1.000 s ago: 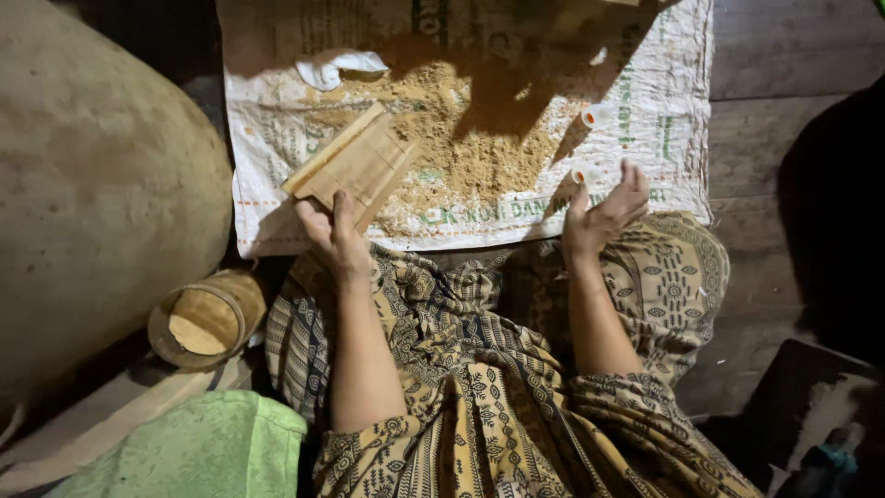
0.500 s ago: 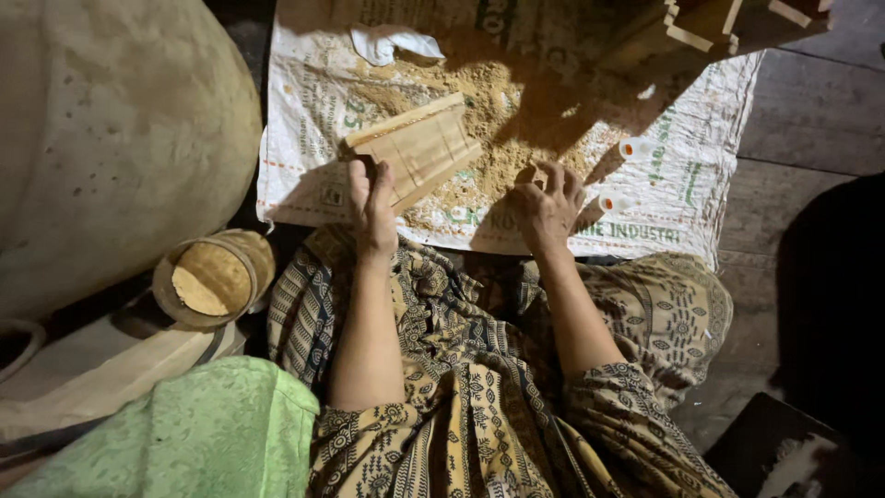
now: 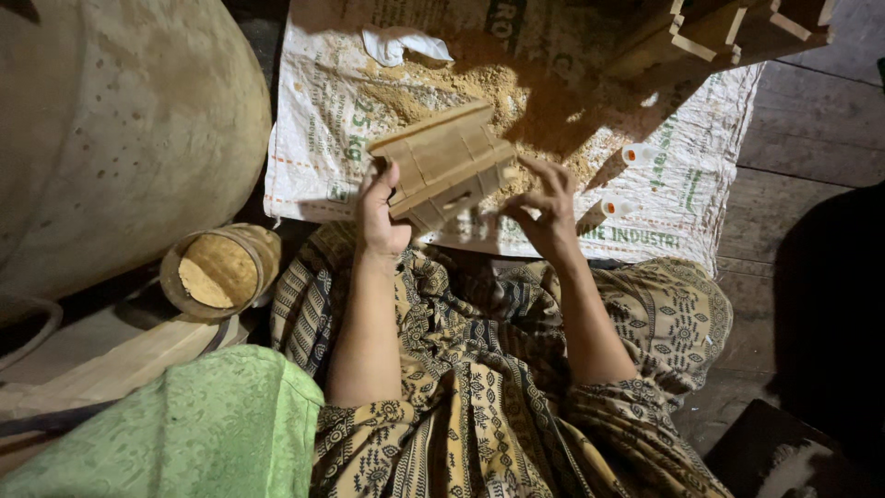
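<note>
Nearest the camera lie a green cloth and the person's lap, draped in a tan and dark patterned fabric. Both forearms reach forward from it. The left hand is closed around the near left corner of a small slatted wooden piece, lifted clear of the floor and tilted. The right hand meets the piece's right end, with thumb and fingertips pinching a small pale bit there; what that bit is cannot be told. To work this well, the left grip should stay firm and steady while the right fingers do the fine placing, square to the edge.

To the left stands a round wooden container with pale powder inside, beside a large rounded sack. Beyond the hands a printed woven sack is spread on the plank floor, carrying a heap of sawdust, a white scrap and two small white tubes. Farthest off rest stacked wooden pieces.
</note>
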